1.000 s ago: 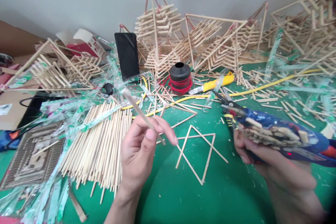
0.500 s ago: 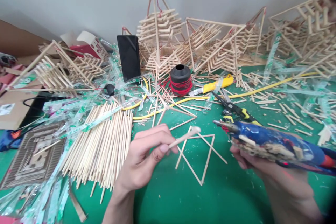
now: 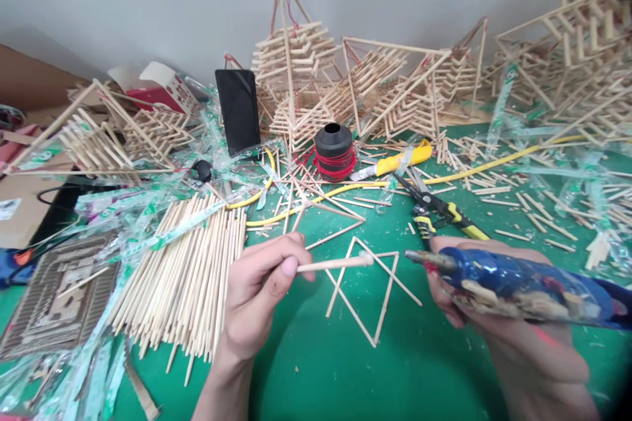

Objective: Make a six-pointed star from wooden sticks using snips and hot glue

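Between thumb and fingers, my left hand [image 3: 266,296] pinches a thin wooden stick [image 3: 340,264], held nearly level, with a whitish blob of glue on its right end. A blue hot glue gun [image 3: 513,283] lies in my right hand [image 3: 513,342], its metal nozzle pointing left, a short gap from the stick's glued tip. Wood scraps and dried residue cling to the gun's side. Below the stick, thin sticks form an open zigzag frame [image 3: 388,302] on the green table [image 3: 306,388]; the held stick hides part of it.
A bundle of loose sticks [image 3: 172,276] lies left of my left hand. Behind are a black spool with red string [image 3: 334,154], a yellow utility knife [image 3: 405,159], pliers [image 3: 439,204] and a black phone [image 3: 237,112]. Stick structures [image 3: 296,52] line the wall; a yellow cable [image 3: 464,172] crosses the table.
My left hand has shifted slightly left and turned the stick from slanting upward to nearly level. The glue gun has tilted a little and its nozzle is slightly lower.
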### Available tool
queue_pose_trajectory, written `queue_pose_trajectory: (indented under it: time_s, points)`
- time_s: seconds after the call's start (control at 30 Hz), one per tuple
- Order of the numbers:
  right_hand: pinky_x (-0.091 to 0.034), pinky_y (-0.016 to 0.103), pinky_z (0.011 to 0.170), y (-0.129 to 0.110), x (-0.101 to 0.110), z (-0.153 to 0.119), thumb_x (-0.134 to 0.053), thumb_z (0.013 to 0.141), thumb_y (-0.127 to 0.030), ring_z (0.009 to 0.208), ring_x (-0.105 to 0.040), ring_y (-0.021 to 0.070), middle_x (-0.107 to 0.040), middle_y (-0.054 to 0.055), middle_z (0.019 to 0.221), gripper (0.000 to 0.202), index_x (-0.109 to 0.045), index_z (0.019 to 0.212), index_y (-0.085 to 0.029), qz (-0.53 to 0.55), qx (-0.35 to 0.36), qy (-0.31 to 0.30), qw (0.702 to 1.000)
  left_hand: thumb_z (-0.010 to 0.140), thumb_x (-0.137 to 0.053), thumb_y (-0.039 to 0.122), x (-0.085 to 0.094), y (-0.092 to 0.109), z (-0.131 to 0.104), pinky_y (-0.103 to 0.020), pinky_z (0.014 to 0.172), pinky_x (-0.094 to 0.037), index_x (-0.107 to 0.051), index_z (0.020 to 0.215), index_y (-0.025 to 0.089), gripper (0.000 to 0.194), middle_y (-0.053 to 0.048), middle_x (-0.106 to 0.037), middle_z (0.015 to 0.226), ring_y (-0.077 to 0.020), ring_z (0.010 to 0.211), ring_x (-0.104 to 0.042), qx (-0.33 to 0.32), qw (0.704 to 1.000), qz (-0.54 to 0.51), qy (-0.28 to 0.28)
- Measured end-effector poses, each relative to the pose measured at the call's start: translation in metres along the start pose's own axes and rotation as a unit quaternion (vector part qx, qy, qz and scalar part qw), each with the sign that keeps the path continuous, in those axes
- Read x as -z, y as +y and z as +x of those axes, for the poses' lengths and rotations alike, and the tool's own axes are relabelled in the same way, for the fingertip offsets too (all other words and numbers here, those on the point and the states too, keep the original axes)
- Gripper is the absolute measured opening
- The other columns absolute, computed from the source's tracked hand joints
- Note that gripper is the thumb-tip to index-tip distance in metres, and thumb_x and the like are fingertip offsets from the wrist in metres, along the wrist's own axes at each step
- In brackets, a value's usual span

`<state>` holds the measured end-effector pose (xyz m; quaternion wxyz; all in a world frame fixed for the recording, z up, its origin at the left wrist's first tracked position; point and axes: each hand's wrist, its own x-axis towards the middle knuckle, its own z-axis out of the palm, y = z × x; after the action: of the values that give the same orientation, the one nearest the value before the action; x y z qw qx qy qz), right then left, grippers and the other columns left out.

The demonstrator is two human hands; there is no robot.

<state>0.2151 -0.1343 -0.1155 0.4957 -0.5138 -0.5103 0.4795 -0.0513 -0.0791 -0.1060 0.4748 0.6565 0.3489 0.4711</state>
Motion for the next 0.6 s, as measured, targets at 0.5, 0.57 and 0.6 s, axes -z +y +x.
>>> queue_pose_trajectory:
  time_s: [0.5, 0.57, 0.6]
  points:
    - [-0.032, 0.031, 0.042, -0.001, -0.011, 0.001, -0.068, 0.089, -0.054, 0.047, -0.045, 0.0131, -0.050, 0.001, 0.060, 0.044, -0.056, 0.061, -0.022, -0.036, 0.042, -0.005, 0.998, 0.102, -0.053, 0.028, -0.003, -0.002, -0.001, -0.032, 0.062, -0.041, -0.067, 0.082, 0.019, 0.026, -0.004, -0.060, 0.068, -0.0169, 0.064, -0.052, 0.009, 1.000, 0.016, -0.002]
    - [-0.033, 0.031, 0.042, 0.001, -0.011, 0.000, -0.069, 0.089, -0.053, 0.048, -0.046, 0.0136, -0.052, 0.001, 0.061, 0.041, -0.057, 0.063, -0.023, -0.016, 0.042, -0.001, 0.999, 0.101, -0.054, 0.029, -0.003, -0.002, 0.000, -0.032, 0.062, -0.041, -0.068, 0.082, 0.019, 0.026, -0.004, -0.059, 0.067, -0.0170, 0.064, -0.052, 0.012, 1.000, 0.017, -0.004]
    - [-0.033, 0.031, 0.043, 0.001, -0.010, 0.000, -0.069, 0.089, -0.052, 0.048, -0.046, 0.0136, -0.052, 0.000, 0.062, 0.040, -0.058, 0.064, -0.023, -0.007, 0.041, 0.000, 0.999, 0.101, -0.054, 0.029, -0.003, -0.002, 0.000, -0.032, 0.062, -0.041, -0.068, 0.082, 0.019, 0.026, -0.004, -0.059, 0.067, -0.0172, 0.064, -0.052, 0.014, 1.000, 0.020, -0.003]
